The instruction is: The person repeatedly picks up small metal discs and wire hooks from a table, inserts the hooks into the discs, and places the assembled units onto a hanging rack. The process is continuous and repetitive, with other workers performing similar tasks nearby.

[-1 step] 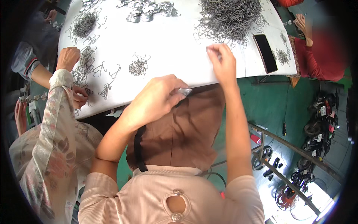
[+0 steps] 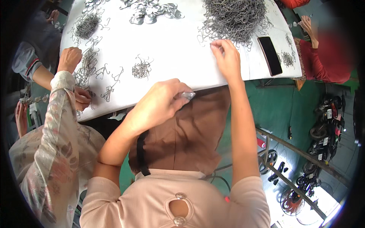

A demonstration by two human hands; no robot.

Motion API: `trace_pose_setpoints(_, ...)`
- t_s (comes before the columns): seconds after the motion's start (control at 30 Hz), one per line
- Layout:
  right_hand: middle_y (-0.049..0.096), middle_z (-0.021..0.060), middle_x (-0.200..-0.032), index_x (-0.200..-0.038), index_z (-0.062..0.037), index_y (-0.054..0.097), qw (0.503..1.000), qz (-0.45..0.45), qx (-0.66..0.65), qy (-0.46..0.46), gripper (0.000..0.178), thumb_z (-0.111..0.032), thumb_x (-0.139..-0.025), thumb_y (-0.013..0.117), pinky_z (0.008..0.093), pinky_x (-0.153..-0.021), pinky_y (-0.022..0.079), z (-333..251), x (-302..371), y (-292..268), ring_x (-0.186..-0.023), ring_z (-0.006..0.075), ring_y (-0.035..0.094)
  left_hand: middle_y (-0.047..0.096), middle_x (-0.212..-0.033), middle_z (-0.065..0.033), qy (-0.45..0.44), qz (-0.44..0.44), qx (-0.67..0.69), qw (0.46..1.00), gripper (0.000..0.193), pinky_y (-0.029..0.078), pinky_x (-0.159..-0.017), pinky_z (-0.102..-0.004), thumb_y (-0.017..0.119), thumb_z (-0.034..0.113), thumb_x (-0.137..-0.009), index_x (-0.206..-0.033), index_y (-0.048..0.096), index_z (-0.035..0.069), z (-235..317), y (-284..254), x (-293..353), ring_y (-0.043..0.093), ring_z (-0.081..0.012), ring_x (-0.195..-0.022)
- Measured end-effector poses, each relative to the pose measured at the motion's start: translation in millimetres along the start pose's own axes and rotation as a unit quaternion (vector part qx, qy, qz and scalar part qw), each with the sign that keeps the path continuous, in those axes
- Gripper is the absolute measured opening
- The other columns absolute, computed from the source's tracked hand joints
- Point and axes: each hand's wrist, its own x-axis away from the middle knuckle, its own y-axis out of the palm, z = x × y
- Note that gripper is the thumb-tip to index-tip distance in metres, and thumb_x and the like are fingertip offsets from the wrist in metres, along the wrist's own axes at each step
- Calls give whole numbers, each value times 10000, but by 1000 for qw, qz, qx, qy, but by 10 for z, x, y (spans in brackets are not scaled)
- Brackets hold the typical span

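Note:
My left hand [image 2: 161,100] is closed, gripping a small shiny metal piece [image 2: 188,95] between thumb and fingers, just off the table's near edge. My right hand [image 2: 227,57] is over the white tabletop, just below the large heap of bent wire hooks [image 2: 237,19]. Its thumb and fingertips come together in a pinch; whatever is between them, if anything, is too small to name. A small cluster of wire hooks [image 2: 141,69] lies on the table beyond my left hand. Farther back is a group of silvery rounded metal pieces [image 2: 152,10].
A black phone [image 2: 270,56] lies right of the heap, beside a few loose hooks [image 2: 287,59]. At left, a co-worker's hands [image 2: 70,59] rest by scattered hooks [image 2: 89,62] and another pile [image 2: 87,26]. A person in red sits at right. A metal rail [image 2: 296,146] runs at lower right.
My right hand has shifted slightly away from me, toward the heap of hooks, and its fingertips have drawn closer together. My left hand stays nearly still with the metal piece.

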Motion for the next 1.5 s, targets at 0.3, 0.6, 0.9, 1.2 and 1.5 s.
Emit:
trace_pose_setpoints(0.3, 629, 112, -977, -879, -67, 634, 968, -49, 244, -9, 132, -193, -838, 632, 424, -768, 488, 69, -708, 293, -869, 330, 616, 659, -916, -99, -47, 68, 117, 990, 252, 532, -728, -296, 615, -73, -796, -1036, 626, 4, -47, 102, 133, 659, -193, -846)
trace_pose_setpoints(0.6, 670, 102, -808, -953, 20, 635, 943, -74, -259, 194, 167, -101, -840, 658, 259, -520, 475, 68, -84, 101, -646, 149, 658, 627, -893, -82, -33, 85, 96, 991, 280, 527, -712, -276, 600, -82, -802, -1067, 617, 9, -71, 210, 162, 634, -152, -806)
trace_pose_setpoints(0.9, 568, -3, -811, -891, 0, 652, 825, -110, -501, 237, 124, -88, -819, 701, 210, -675, 406, -620, 771, -317, -740, 81, 500, 631, -837, -120, -38, 124, 131, 983, 248, 541, -698, -307, 634, -12, -816, -1060, 595, 4, -62, 250, 133, 640, -216, -766)
trace_pose_setpoints(1.2, 525, 9, -984, -840, -25, 673, 910, -19, -375, 174, 76, -57, -792, 722, 214, -676, 412, -862, 1044, -165, -832, 83, 496, 653, -872, -101, -67, 119, 168, 976, 272, 543, -708, -290, 654, -8, -808, -1078, 629, -2, 21, 220, 73, 643, -169, -798)
trace_pose_setpoints(1.5, 499, 38, -999, -865, -16, 663, 909, 81, -389, 127, 87, -16, -790, 707, 228, -710, 414, -816, 1127, 8, -848, 112, 497, 681, -915, -95, -7, 81, 155, 985, 273, 516, -684, -240, 662, 18, -809, -1081, 655, -8, -53, 203, -70, 636, -117, -804)
